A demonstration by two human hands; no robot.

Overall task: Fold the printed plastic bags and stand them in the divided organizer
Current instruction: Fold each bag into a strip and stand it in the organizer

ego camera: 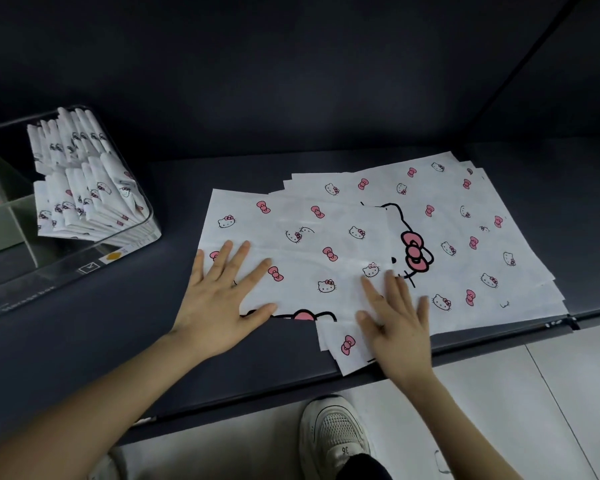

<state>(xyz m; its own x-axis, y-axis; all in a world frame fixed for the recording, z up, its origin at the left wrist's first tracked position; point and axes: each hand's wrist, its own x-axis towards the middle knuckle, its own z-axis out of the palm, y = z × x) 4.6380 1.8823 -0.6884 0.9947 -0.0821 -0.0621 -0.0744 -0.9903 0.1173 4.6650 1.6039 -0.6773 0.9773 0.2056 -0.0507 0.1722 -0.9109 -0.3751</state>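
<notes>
Two hands lie flat on the topmost printed bag (312, 251), fingers straight and spread, gripping nothing. The left hand (219, 306) presses its near-left corner; the right hand (399, 320) presses its near-right edge, partly over the stack of unfolded bags (465, 237) beneath. The stack lies fanned on the dark table (101, 323), right of centre. The clear divided organizer (66, 271) stands at far left, well apart from the stack. Folded bags (84, 188) stand leaning in its right compartment. A white shoe (333, 431) shows on the floor below.
</notes>
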